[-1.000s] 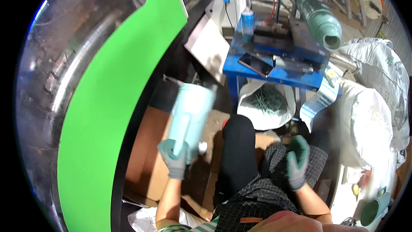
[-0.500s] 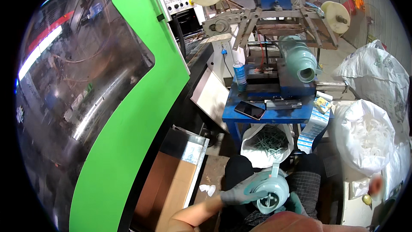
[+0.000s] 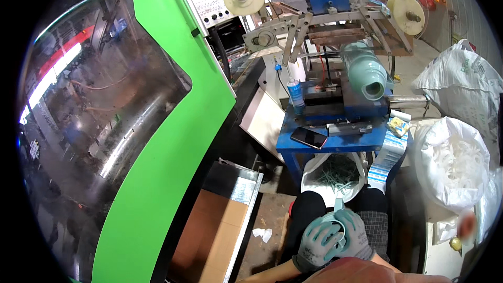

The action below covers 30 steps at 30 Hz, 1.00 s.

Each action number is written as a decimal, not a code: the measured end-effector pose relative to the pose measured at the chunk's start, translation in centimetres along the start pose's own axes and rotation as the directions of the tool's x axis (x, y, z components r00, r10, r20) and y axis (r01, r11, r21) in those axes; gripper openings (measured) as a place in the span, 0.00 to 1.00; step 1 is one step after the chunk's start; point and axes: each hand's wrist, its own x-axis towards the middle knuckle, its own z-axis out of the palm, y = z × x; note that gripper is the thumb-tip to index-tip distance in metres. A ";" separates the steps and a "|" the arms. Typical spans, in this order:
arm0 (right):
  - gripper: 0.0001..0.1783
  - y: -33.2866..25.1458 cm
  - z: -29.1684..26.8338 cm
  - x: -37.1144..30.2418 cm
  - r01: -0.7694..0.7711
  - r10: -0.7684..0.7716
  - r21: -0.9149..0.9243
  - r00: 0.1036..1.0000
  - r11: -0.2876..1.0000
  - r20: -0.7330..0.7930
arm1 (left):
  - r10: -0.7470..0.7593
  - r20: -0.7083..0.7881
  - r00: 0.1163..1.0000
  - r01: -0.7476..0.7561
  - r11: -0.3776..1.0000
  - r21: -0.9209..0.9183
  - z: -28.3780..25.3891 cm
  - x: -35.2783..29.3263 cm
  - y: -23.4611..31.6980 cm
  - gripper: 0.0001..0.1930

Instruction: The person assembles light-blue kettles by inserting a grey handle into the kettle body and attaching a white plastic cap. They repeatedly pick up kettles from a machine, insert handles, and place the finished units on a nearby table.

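A pale green plastic jug (image 3: pixel 339 205) rests in my lap between my thighs, its handle-like strip pointing away from me. Both of my hands are in grey gloves with green-coated fingers. My left hand (image 3: pixel 318 242) wraps the jug's near left side, fingers curled over its round opening. From the right, my right hand (image 3: pixel 353 229) clasps it, with the fingers bent over the top. Most of the jug is hidden beneath the gloves, so the inside of the opening cannot be made out.
Ahead stands a blue machine table (image 3: pixel 335 145) with a similar pale green vessel (image 3: pixel 367 76), a phone (image 3: pixel 309 137) and a spray can (image 3: pixel 296 96). Below it sits a white sack of green scraps (image 3: pixel 338 170). Right is a sack of white rings (image 3: pixel 453 157); left, a green machine door (image 3: pixel 173 141).
My right hand has come up from beside the jug onto its top. My left hand has shifted over the opening, which is now mostly covered. The whole view has tilted slightly.
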 end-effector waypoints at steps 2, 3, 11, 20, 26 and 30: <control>0.47 -0.4 1.0 0.9 0.010 -0.006 0.048 0.997 0.999 -0.079 | -0.036 0.037 0.999 0.035 0.999 0.008 0.1 -0.4 -0.5 0.26; 0.45 -0.4 1.6 1.0 -0.009 0.012 0.034 0.995 0.999 -0.097 | -0.094 0.089 0.992 0.091 0.995 0.037 0.2 -0.3 -0.7 0.23; 0.32 -3.3 1.5 1.2 -0.116 0.120 0.037 0.980 0.993 -0.159 | -0.190 0.310 0.931 0.247 0.957 -0.153 -0.4 -1.1 0.3 0.20; 0.31 -0.2 -0.7 0.7 -0.043 0.055 0.104 0.992 0.994 -0.112 | 0.056 0.018 0.998 -0.049 0.963 -0.264 -0.3 1.1 0.6 0.20; 0.38 0.9 -2.3 0.7 -0.075 0.042 0.250 0.990 0.965 0.136 | 0.200 0.348 0.916 -0.132 0.969 -0.208 0.0 -0.5 -1.5 0.28; 0.38 1.2 -2.5 1.3 -0.043 0.016 0.249 0.994 0.967 0.109 | 0.250 0.101 0.963 -0.229 0.955 -0.187 2.0 -1.0 -2.2 0.29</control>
